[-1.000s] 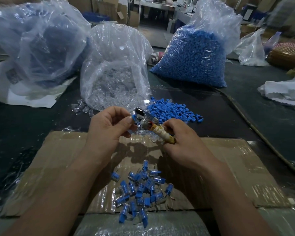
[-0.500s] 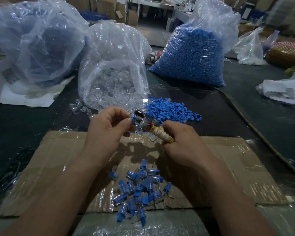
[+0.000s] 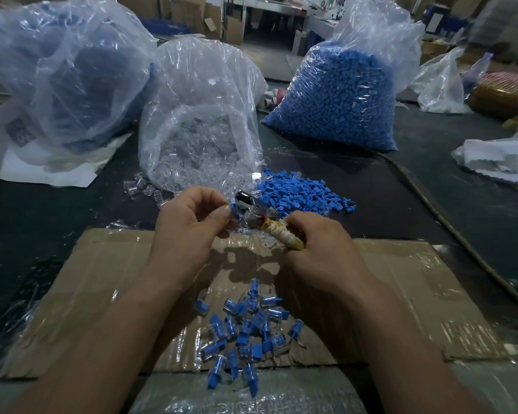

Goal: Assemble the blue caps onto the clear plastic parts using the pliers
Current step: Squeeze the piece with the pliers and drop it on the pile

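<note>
above cardboard [image 3: 117, 264] far edge: cap [image 3: 233, 208] pinched in left hand [image 3: 192, 222] fingertips, roughly upright, just left of pliers [image 3: 251, 213]; right hand [image 3: 314, 249] wrapped round handles.

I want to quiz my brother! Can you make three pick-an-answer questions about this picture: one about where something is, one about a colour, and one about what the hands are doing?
1. Where does the heap of finished pieces lie?
A) on the cardboard
B) inside a bag
C) in a box

2. What colour are the loose caps beside the bag of clear parts?
A) red
B) blue
C) yellow

3. What are the hands doing?
A) resting flat
B) tying a bag
C) left hand pinches a blue-capped piece, right hand grips the pliers

1 A: the heap sits on the cardboard.
2 B: that pile is blue.
3 C: fingers curl round both things.
</note>
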The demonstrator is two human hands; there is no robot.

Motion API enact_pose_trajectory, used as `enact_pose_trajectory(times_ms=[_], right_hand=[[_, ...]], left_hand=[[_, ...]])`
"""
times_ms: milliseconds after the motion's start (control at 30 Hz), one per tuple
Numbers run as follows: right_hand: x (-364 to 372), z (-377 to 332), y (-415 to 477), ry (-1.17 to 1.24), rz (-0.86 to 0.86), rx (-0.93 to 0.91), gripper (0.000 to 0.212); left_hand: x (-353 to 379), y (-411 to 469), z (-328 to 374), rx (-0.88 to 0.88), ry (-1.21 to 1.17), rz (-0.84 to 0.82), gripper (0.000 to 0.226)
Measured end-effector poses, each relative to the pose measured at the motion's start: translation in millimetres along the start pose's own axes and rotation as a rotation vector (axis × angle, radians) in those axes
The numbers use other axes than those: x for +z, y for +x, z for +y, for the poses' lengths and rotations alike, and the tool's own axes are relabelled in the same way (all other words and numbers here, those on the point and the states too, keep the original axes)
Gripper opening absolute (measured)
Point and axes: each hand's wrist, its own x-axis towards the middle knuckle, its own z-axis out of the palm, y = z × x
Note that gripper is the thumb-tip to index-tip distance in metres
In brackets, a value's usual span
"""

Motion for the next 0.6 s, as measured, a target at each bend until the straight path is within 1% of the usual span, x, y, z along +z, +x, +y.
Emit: enact_pose_trajectory(times_ms=[133, 200, 267, 333, 400, 600], right_hand=[[-5, 5, 0, 0.027, -0.027, 0.017, 0.026], [-6, 7, -1, 0.008, -0.061, 0.025, 0.03], [-5, 7, -2, -0.009, -0.102, 0.028, 0.03], [-3, 6, -2, -0.019, -0.141, 0.035, 0.029], [-2, 6, -1, -0.029, -0.175, 0.044, 0.032], [-1, 5, 1, -0.06, -0.208, 0.079, 0.044]], left_hand=[[0, 1, -1, -0.017, 0.001, 0.056, 0.02], [-3, 3, -1, -0.033, -0.042, 0.092, 0.018], [-7, 4, -1, -0.063, -0.105, 0.074, 0.015], [-12, 3, 3, -0.108, -0.173, -0.027, 0.013], [-14, 0, 7, -0.173, -0.217, -0.182, 0.008], [-13, -6, 10, -0.323, -0.26, -0.59, 0.02]])
